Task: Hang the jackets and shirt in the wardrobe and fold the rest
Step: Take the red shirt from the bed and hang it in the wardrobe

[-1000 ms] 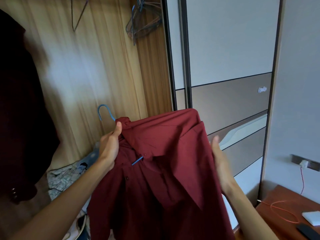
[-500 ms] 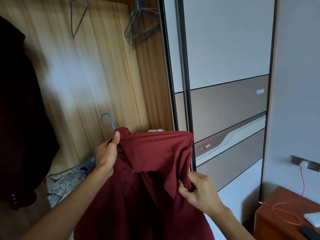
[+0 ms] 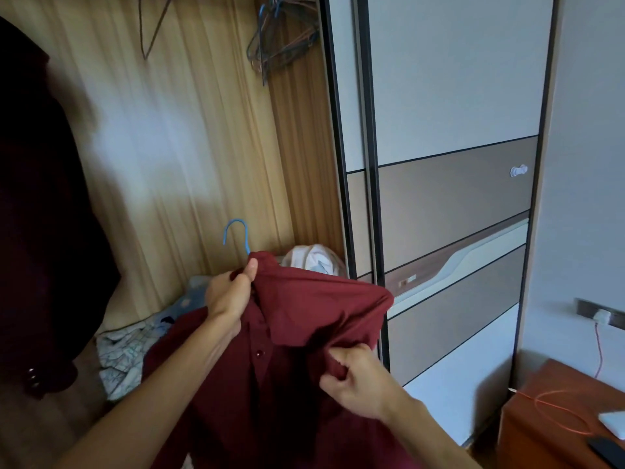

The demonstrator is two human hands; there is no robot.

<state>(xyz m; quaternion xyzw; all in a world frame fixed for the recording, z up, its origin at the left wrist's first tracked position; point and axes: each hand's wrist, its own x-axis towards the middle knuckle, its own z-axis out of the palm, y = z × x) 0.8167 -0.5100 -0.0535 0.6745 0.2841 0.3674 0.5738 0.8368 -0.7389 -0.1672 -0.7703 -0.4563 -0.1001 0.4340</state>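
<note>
maroon shirt [image 3: 304, 306]: on blue hanger [image 3: 245, 236], held before open wardrobe [image 3: 189, 113]
left hand [image 3: 226, 296]: fingers curled, pinching collar
right hand [image 3: 358, 384]: fingers closed on shoulder cloth
hidden: hanger body; hem cut off

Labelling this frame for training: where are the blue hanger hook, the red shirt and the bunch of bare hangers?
blue hanger hook [image 3: 237, 220]: head view, top of its curve.
red shirt [image 3: 321, 306]: head view, its draped shoulder.
bunch of bare hangers [image 3: 270, 45]: head view, tangled wires.
</note>
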